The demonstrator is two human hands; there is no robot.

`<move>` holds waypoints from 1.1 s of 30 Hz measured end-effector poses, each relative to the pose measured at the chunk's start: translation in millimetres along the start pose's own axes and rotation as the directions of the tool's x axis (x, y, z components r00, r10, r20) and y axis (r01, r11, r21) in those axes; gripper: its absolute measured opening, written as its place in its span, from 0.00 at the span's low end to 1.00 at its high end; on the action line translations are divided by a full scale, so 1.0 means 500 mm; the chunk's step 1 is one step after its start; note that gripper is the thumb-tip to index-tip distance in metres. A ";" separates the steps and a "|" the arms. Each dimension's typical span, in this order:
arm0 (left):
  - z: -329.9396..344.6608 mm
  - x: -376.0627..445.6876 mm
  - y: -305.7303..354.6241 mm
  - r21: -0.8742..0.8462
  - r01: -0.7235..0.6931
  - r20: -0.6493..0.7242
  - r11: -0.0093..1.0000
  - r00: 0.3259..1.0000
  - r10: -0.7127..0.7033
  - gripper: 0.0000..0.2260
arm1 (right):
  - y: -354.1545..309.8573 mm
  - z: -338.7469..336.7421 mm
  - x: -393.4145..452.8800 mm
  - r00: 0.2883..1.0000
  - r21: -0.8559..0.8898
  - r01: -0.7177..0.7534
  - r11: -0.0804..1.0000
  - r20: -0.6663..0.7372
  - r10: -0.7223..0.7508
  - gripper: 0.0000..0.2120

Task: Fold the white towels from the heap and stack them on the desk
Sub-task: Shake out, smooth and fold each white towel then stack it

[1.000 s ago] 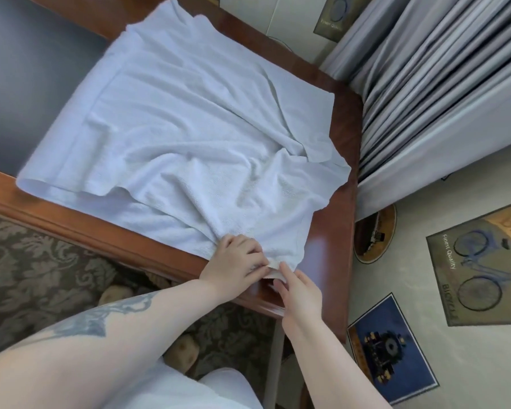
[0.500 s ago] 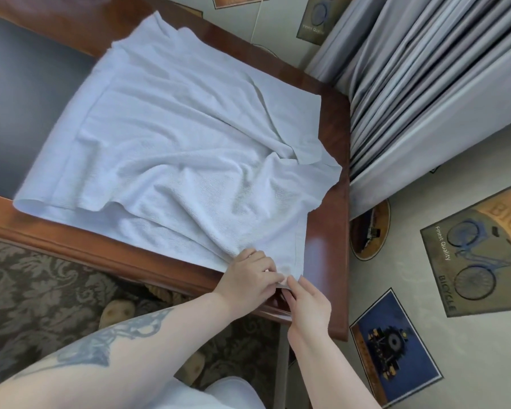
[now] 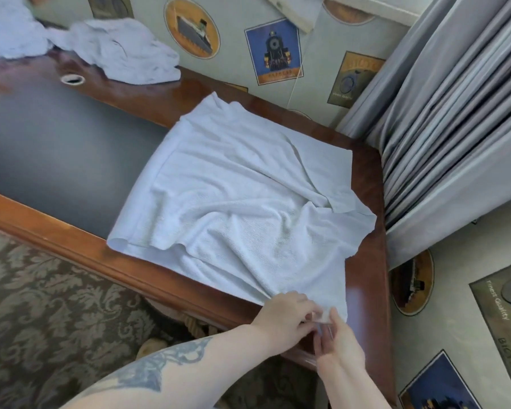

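A white towel [image 3: 248, 202] lies spread and creased over the right end of the wooden desk [image 3: 71, 249], one layer doubled over another. At its near right corner my left hand [image 3: 283, 315] and my right hand [image 3: 338, 340] meet. Both pinch that corner of the towel at the desk's front edge. A heap of crumpled white towels [image 3: 124, 48] sits at the far back of the desk, against the wall.
The desk has a dark inset top [image 3: 50, 143] and a cable hole [image 3: 72, 79] near the heap. Grey curtains [image 3: 455, 128] hang close on the right. Patterned carpet [image 3: 42, 320] lies below the front edge. Pictures cover the wall.
The view has tilted up, bringing the towel heap into sight. Both hands stay at the towel's near corner, fingers closing more tightly on it.
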State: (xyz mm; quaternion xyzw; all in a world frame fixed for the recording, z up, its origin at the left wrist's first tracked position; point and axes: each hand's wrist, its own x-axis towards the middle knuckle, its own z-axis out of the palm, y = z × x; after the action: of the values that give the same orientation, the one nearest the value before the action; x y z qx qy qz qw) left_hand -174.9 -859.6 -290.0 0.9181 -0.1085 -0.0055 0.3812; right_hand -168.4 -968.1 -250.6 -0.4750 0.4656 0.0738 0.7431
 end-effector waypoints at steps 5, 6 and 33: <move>-0.055 -0.014 -0.052 0.125 0.190 0.032 0.974 0.980 -0.196 0.14 | -0.037 0.036 -0.003 0.996 0.082 -0.079 0.993 0.038 0.076 0.19; -0.057 -0.021 -0.062 0.135 0.198 0.057 0.971 0.977 -0.207 0.14 | -0.032 0.040 -0.001 0.993 0.092 -0.111 0.990 0.045 0.107 0.16; -0.395 -0.152 -0.280 -0.783 -0.434 0.354 -0.444 0.276 -0.894 0.45 | 0.038 0.107 0.010 0.949 0.074 0.117 0.990 -0.303 -0.090 0.11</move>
State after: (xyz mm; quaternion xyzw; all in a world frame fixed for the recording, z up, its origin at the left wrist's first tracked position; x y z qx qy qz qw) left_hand -203.6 -610.1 -253.8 0.0217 0.5149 0.1710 0.8398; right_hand -143.1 -918.2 -260.3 -0.4702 0.5500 -0.0594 0.6877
